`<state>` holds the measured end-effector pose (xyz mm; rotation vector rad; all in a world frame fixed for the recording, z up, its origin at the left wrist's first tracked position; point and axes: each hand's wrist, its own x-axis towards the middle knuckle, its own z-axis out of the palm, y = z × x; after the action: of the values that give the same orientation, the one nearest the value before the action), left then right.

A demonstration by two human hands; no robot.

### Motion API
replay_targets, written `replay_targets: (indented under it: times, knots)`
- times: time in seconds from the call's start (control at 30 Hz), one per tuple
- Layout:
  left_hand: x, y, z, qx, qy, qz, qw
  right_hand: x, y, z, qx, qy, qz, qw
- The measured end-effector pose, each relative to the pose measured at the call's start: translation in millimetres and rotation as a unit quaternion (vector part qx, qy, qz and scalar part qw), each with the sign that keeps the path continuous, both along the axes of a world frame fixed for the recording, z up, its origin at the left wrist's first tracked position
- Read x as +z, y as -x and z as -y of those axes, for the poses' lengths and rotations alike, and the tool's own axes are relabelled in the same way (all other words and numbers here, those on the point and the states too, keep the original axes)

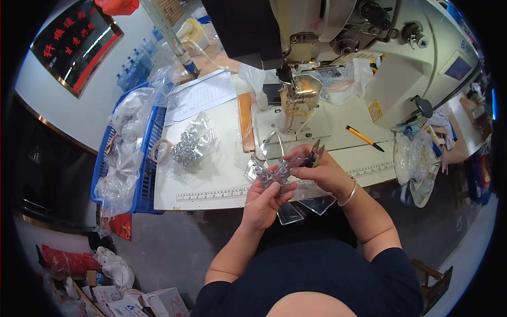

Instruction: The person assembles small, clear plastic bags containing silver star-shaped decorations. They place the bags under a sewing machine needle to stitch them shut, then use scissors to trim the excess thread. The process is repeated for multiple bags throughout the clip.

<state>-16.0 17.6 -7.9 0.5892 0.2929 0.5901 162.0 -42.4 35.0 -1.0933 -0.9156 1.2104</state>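
The left hand point(268, 196) is pinching a clear plastic bundle point(278, 176) between thumb and fingers, its grip closing around the lower side. The right hand point(326, 173) is grasping small scissors point(317, 154), their blades pointing up and away, while its thumb is pressing near the same bundle. The bundle is hovering over the front edge of the white table point(224, 171), in front of the sewing machine point(298, 95). Clear flat pieces point(291, 214) are hanging just below the hands. A silvery heap point(189, 149) is lying to the left, beside a tape roll point(161, 150) and a blue basket point(149, 162); an orange pen point(364, 138) is resting to the right.
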Motion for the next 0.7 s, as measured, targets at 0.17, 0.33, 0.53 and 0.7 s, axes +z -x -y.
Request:
replay_targets:
  times: [0.17,0.33,0.53,0.7]
  knots:
    - [-0.5,0.3,0.7,-0.004,-0.02,-0.008,1.0,1.6,-0.6,1.2,0.005,0.002,0.025,1.0]
    - [5.0,-2.9,3.7,0.013,-0.051,-0.043,0.998,-4.4,0.1,-1.1,-0.075,-0.002,0.083,0.994]
    - [5.7,-0.4,1.3,-0.014,-0.055,-0.053,0.997,-5.7,-3.7,-0.7,-0.108,-0.028,0.155,0.982]
    - [6.0,-2.4,0.9,0.013,-0.073,-0.104,0.992,-4.5,-1.0,0.7,-0.129,-0.06,0.232,0.962]
